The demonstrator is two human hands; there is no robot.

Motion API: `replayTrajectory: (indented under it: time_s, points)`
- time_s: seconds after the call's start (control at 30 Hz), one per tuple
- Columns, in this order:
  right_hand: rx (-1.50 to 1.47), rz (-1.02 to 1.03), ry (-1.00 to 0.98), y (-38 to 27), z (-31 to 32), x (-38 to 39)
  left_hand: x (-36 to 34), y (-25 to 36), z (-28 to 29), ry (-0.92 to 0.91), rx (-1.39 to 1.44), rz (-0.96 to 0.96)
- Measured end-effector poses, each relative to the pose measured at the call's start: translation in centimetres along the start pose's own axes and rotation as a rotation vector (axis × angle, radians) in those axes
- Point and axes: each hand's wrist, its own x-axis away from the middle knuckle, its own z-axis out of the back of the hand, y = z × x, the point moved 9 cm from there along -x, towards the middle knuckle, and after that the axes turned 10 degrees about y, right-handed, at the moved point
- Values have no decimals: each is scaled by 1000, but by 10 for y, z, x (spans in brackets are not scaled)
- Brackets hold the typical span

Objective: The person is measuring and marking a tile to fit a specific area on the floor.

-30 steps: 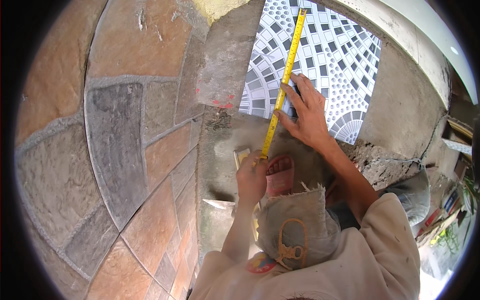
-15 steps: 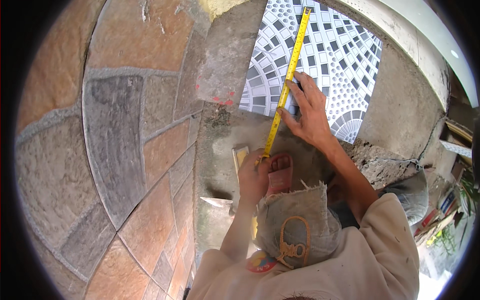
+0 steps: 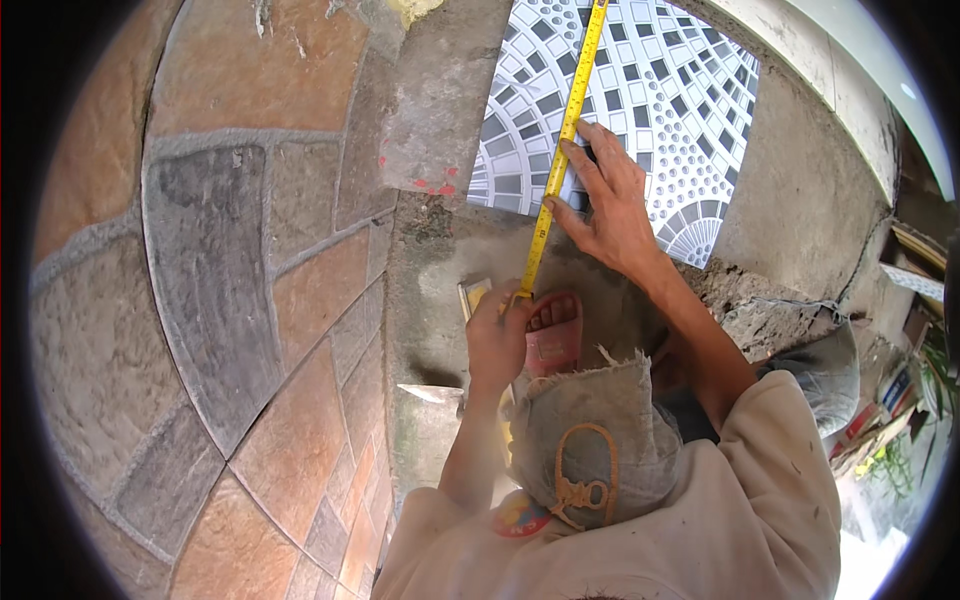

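Observation:
A yellow tape measure is drawn out across a tile with a grey-and-white mosaic pattern. Its far end reaches the top of the picture. My left hand is closed round the near end of the tape, beside my sandalled foot; the tape's case is hidden there. Over the tile's near edge, my right hand has its fingers extended and apart. Its fingertips and thumb touch the right side of the yellow blade, with the thumb lower down than the fingers.
Stone-look wall tiles fill the left side. A trowel and a yellow-and-white bar-shaped tool lie left of my foot. Broken concrete borders the tile at lower right. A white curved edge runs along the upper right.
The whole view has shifted slightly, so the tile, tape and hands appear a little higher and farther left. Both hands keep their places on the tape.

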Motion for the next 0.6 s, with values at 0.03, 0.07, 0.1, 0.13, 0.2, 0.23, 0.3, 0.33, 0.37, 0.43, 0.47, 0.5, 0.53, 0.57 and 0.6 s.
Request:
replayTrajectory:
  time_s: [0.03, 0.07, 0.1, 0.13, 0.2, 0.23, 0.3, 0.33, 0.37, 0.43, 0.47, 0.5, 0.53, 0.57, 0.6]
  points:
    - [2, 1, -1, 2, 0, 0, -1, 1, 0, -2, -1, -1]
    - [2, -2, -1, 3, 0, 1, -1, -2, -2, -41, -7, 62]
    - [19, -10, -20, 5, -2, 2, -1, -6, -5, -80, -12, 125]
    - [36, -19, -40, 8, -4, 3, -2, -7, -7, -82, -14, 125]
    - [37, -31, -47, 7, -3, 1, -6, 5, -6, -37, 26, -20]
    - [39, -43, -55, 7, -3, -1, -7, 6, -6, -35, 24, -21]
    - [45, -40, -60, 8, -3, -1, -10, 11, -10, -55, 43, -42]
    - [50, -35, -65, 8, -3, -2, -11, 14, -11, -57, 42, -42]
    - [52, -35, -63, 9, -2, -3, -13, 18, -13, -56, 26, -36]
    - [59, -41, -73, 12, -1, -5, -19, 22, -18, -56, 12, -31]
    - [59, -40, -70, 11, 0, -8, -23, 24, -20, -65, 4, -43]
    - [60, -46, -72, 11, 0, -10, -27, 26, -23, -74, -4, -54]
    - [62, -51, -73, 12, 1, -13, -30, 29, -25, -74, -3, -57]
    - [61, -51, -71, 12, 2, -15, -33, 32, -28, -88, 16, -19]
    - [59, -62, -83, 13, 2, -17, -36, 34, -32, -102, 37, 19]
